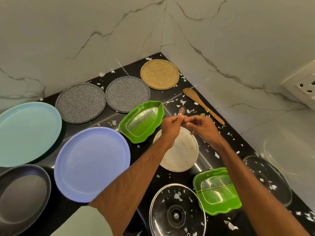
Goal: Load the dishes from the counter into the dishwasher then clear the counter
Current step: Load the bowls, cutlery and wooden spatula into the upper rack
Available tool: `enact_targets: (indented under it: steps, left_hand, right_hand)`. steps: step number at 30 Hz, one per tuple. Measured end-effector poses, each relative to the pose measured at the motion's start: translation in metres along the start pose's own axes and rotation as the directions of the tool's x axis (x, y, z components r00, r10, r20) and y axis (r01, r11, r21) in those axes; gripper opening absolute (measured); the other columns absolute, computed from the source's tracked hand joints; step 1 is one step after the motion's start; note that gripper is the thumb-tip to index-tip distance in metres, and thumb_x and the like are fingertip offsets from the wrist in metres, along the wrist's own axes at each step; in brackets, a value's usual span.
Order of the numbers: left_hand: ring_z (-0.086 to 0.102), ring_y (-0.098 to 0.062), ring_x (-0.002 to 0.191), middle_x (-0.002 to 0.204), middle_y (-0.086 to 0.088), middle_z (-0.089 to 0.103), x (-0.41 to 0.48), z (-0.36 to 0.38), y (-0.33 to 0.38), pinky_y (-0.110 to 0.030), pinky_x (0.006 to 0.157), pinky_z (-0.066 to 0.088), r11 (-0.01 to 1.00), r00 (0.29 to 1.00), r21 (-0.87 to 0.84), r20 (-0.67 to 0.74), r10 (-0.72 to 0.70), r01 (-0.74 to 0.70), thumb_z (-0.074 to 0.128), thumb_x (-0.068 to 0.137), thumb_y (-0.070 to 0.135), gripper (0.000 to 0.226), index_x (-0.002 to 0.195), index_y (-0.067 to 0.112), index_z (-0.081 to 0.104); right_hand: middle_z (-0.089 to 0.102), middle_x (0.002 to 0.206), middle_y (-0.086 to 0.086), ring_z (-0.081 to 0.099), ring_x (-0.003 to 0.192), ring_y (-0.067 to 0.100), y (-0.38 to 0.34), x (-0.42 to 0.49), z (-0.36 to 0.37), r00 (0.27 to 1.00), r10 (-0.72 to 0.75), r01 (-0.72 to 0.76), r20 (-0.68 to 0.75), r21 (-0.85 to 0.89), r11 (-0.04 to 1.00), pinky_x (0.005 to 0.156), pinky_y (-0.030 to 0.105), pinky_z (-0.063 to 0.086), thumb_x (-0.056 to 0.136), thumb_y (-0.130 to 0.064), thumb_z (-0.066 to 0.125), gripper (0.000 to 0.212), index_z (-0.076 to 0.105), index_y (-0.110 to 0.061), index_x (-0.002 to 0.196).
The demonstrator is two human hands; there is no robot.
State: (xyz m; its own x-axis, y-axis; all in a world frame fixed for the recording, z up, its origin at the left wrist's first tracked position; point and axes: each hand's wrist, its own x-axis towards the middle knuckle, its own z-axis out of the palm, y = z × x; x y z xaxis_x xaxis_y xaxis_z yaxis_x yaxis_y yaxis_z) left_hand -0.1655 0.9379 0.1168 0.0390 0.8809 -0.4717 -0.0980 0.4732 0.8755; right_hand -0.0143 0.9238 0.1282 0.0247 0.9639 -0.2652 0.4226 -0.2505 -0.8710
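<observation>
Right in the middle of the frame, the left hand (170, 127) and right hand (202, 126) meet fingertip to fingertip, each grip narrow and pinched on one pale scrap (181, 116) — what it is, I cannot tell. Just below them a white plate (180, 155) lies on the black bench (158, 95), with a green leaf-shaped tray (141, 121) beside it at left and a second green tray (216, 191) at lower right. A wooden spatula (201, 103) lies toward the upper right; a blue plate (92, 164) sits lower left, a glass lid (177, 210) at the bottom — white flecks (217, 155) litter the bench.
</observation>
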Motion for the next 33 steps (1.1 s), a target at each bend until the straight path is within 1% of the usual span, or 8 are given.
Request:
enact_targets:
  steps: [3,5,8,13,18,21,26,33]
  left_hand:
    - [0.072,-0.017,0.097,0.102,-0.003,0.077,0.002,-0.011,-0.005,-0.030,0.080,0.055,1.000,1.000,-0.007,-0.016,0.005,-0.005,0.063,0.097,0.023,0.020,0.101,0.013,0.081]
    - [0.072,-0.019,0.101,0.102,-0.002,0.077,0.001,-0.020,-0.008,-0.032,0.086,0.055,1.000,1.000,0.013,0.003,0.013,-0.013,0.061,0.099,0.023,0.022,0.101,0.012,0.080]
    - [0.073,-0.016,0.099,0.105,0.001,0.077,-0.001,-0.032,-0.011,-0.027,0.083,0.054,0.999,0.999,0.032,0.028,0.017,-0.018,0.061,0.100,0.023,0.023,0.101,0.010,0.080]
    - [0.074,-0.010,0.093,0.104,0.007,0.078,-0.007,-0.046,-0.015,-0.029,0.082,0.056,0.998,0.998,0.061,0.068,0.018,-0.022,0.061,0.100,0.023,0.023,0.103,0.010,0.079]
    - [0.073,-0.012,0.091,0.104,0.007,0.077,-0.018,-0.056,-0.017,-0.033,0.086,0.058,0.996,0.998,0.094,0.057,0.000,-0.005,0.059,0.101,0.023,0.024,0.103,0.010,0.079]
    - [0.072,-0.010,0.089,0.103,0.007,0.077,-0.025,-0.064,-0.014,-0.031,0.082,0.058,0.995,0.998,0.098,0.056,-0.008,0.002,0.060,0.101,0.024,0.023,0.104,0.011,0.079]
    - [0.071,-0.011,0.091,0.104,0.006,0.077,-0.042,-0.076,-0.004,-0.027,0.080,0.058,0.997,0.996,0.082,0.085,0.001,-0.008,0.059,0.102,0.028,0.024,0.106,0.015,0.078]
    - [0.068,-0.021,0.102,0.110,-0.004,0.076,-0.076,-0.088,0.017,-0.028,0.082,0.058,0.999,0.984,-0.026,0.176,-0.035,0.040,0.061,0.101,0.025,0.022,0.106,0.011,0.076]
  right_hand:
    - [0.069,0.116,0.000,0.062,0.091,0.006,0.029,0.025,-0.025,0.952,0.019,-0.116,-0.305,-0.303,0.946,0.075,0.017,0.048,0.097,-0.009,0.064,0.022,0.070,-0.013,0.118]
    - [0.061,0.119,0.008,0.059,0.089,0.013,0.052,0.042,-0.047,0.898,0.097,-0.294,-0.429,-0.422,0.857,0.074,0.026,0.052,0.097,-0.004,0.061,0.026,0.063,-0.006,0.123]
    - [0.053,0.125,0.015,0.059,0.105,0.028,0.079,0.059,-0.064,0.883,0.224,-0.434,-0.413,-0.537,0.723,0.094,0.046,0.055,0.094,-0.004,0.063,0.037,0.053,-0.003,0.130]
    - [0.054,0.128,0.020,0.056,0.116,0.034,0.092,0.070,-0.054,0.880,0.125,-0.429,-0.458,-0.654,0.623,0.103,0.049,0.050,0.090,-0.008,0.071,0.046,0.054,0.001,0.131]
    - [0.064,0.112,0.018,0.064,0.099,0.032,0.089,0.071,-0.041,0.830,0.237,-0.500,-0.505,-0.484,0.718,0.088,0.048,0.058,0.090,-0.012,0.073,0.029,0.064,-0.002,0.115]
    - [0.068,0.098,0.015,0.068,0.085,0.027,0.079,0.057,-0.040,0.851,0.252,-0.468,-0.460,-0.448,0.762,0.076,0.041,0.061,0.095,-0.011,0.068,0.016,0.069,-0.002,0.108]
    - [0.068,0.090,0.010,0.068,0.081,0.024,0.053,0.015,-0.037,0.806,0.232,-0.462,-0.545,-0.333,0.822,0.074,0.042,0.061,0.095,-0.011,0.066,0.013,0.070,-0.003,0.104]
    - [0.070,0.084,0.000,0.064,0.080,0.018,0.000,-0.087,-0.002,0.776,0.126,-0.300,-0.618,-0.186,0.936,0.073,0.033,0.050,0.094,-0.020,0.070,0.007,0.074,-0.015,0.097]
